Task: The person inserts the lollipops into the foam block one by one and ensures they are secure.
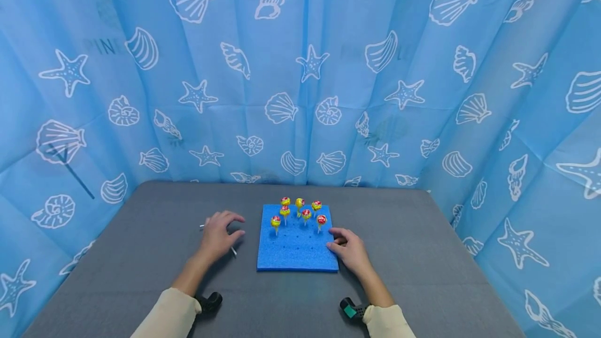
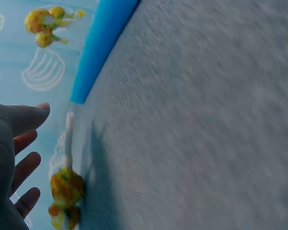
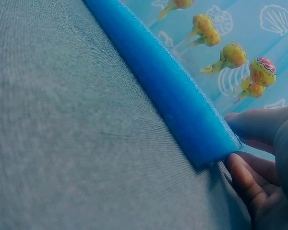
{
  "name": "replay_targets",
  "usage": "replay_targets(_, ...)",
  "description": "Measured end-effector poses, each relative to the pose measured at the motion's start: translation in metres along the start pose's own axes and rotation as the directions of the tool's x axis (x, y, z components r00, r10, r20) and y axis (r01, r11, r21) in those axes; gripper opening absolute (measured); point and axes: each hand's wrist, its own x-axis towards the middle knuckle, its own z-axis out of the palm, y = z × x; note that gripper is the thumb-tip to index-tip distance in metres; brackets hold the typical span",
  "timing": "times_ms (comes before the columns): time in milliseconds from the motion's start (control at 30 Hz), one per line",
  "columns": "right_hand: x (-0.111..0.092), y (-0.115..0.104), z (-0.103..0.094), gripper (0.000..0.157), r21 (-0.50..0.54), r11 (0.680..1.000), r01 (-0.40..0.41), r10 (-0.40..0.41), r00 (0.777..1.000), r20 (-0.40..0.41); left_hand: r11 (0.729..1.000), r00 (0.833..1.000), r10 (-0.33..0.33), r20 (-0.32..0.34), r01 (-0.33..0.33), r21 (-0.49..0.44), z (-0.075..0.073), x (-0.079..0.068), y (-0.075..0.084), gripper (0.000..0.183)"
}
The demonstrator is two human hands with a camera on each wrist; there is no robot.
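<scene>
In the head view, my left hand (image 1: pixel 217 238) is over the grey table (image 1: pixel 155 254), left of the blue foam board (image 1: pixel 281 258), its thumb and fingers spread and nothing in them. Seven wrapped lollipops (image 1: pixel 306 215) stand toward the board's far side; the front holes (image 1: pixel 297 248) are unfilled. If I swung that hand across low, I could knock the nearest upright ones askew.

In the left wrist view, loose lollipops (image 2: pixel 67 187) lie bunched near my fingers, one white stick (image 2: pixel 69 134) showing; a careless grab could take two or roll one away.

In the right wrist view, my right hand (image 1: pixel 352 252) pinches the board's right edge. Too slack, and a push might slide the board; too hard, and the foam could bend.
</scene>
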Motion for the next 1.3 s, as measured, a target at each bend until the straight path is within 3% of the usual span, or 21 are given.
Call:
replay_targets(267, 0.000, 0.000, 0.000, 0.033, 0.007, 1.000, -0.012, 0.012, 1.000, -0.009, 0.998, 0.998, -0.013, 0.054, 0.010, 0.059, -0.009, -0.011, -0.012, 0.025)
replay_targets(533, 0.000, 0.001, 0.000, 0.033, 0.006, 1.000, 0.015, -0.015, 1.000, -0.007, 0.995, 0.999, -0.002, 0.051, -0.003, 0.101, -0.017, -0.016, -0.016, 0.024)
replay_targets(767, -0.001, 0.002, 0.000, 0.033, 0.003, 1.000, 0.012, -0.012, 1.000, 0.001, 0.989, 0.995, -0.048, 0.090, 0.035, 0.142, -0.022, -0.017, -0.016, 0.025)
replay_targets(1000, 0.000, 0.001, 0.000, 0.033, 0.005, 1.000, -0.006, 0.006, 1.000, -0.005, 0.979, 0.983, -0.089, 0.159, 0.057, 0.195, -0.029, -0.014, -0.014, 0.025)
replay_targets(1300, 0.000, 0.000, 0.001, 0.034, 0.005, 1.000, -0.009, 0.009, 1.000, -0.005, 0.955, 0.955, -0.185, 0.233, 0.119, 0.270, -0.030, -0.009, -0.013, 0.031)
